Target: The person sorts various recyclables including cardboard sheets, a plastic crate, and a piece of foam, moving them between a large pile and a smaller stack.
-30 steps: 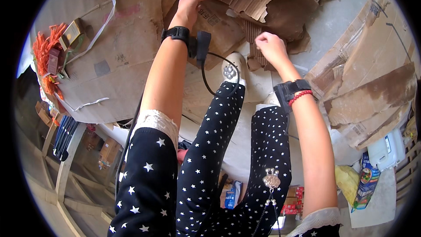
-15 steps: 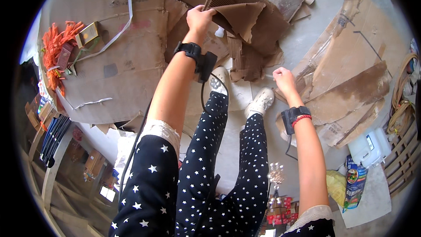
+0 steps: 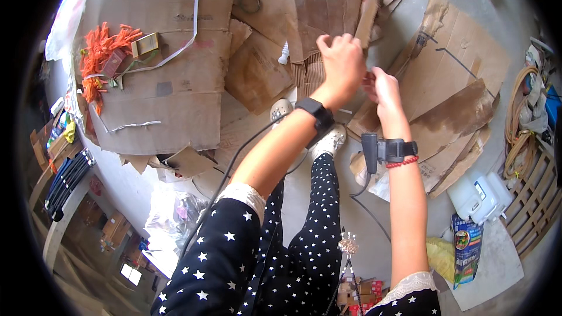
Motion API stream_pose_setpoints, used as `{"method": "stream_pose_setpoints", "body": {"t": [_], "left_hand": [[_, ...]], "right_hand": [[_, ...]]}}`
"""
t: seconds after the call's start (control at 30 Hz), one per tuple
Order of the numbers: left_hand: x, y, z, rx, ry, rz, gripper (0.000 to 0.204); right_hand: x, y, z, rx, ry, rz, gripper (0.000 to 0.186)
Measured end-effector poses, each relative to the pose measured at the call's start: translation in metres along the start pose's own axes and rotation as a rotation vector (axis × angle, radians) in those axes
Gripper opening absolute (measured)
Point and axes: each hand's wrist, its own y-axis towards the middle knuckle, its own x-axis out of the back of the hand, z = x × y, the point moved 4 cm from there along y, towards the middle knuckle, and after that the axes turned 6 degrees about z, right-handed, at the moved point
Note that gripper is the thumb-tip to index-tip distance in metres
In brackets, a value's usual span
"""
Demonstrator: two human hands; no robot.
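Observation:
My left hand is closed at the lower end of an upright, edge-on piece of brown cardboard. Its fingertips are hidden behind the hand. Just to the right and below, my right hand has its fingers curled close to the left one; what they hold, if anything, cannot be made out. Beneath and beyond the left hand lies a torn cardboard sheet with a pale ripped strip and corrugated ridges at its lower edge. Black straps with boxes and cables sit on both wrists.
A large flat cardboard at left carries orange strings and a small yellow box. More torn cardboard lies at right. A clear plastic container and a blue bag stand at lower right. My shoes are below my hands.
My left hand has moved right and nearer, with the cardboard shifted and turned edge-on. My right hand has come up slightly beside it. The view has shifted.

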Motion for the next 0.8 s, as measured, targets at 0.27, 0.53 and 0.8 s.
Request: {"method": "stream_pose_setpoints", "body": {"t": [0.27, 0.53, 0.8], "left_hand": [[0.004, -0.045, -0.085, -0.292, 0.142, 0.08, 0.008], [-0.021, -0.096, -0.118, -0.503, 0.091, 0.252, 0.009], [-0.032, -0.135, -0.118, -0.839, 0.193, 0.427, 0.01]], "right_hand": [[0.079, -0.042, -0.047, -0.52, 0.551, 0.229, 0.053], [0.136, -0.051, -0.107, -0.24, 0.509, -0.077, 0.062], [0.185, -0.03, -0.192, -0.354, 1.033, -0.39, 0.057]]}}
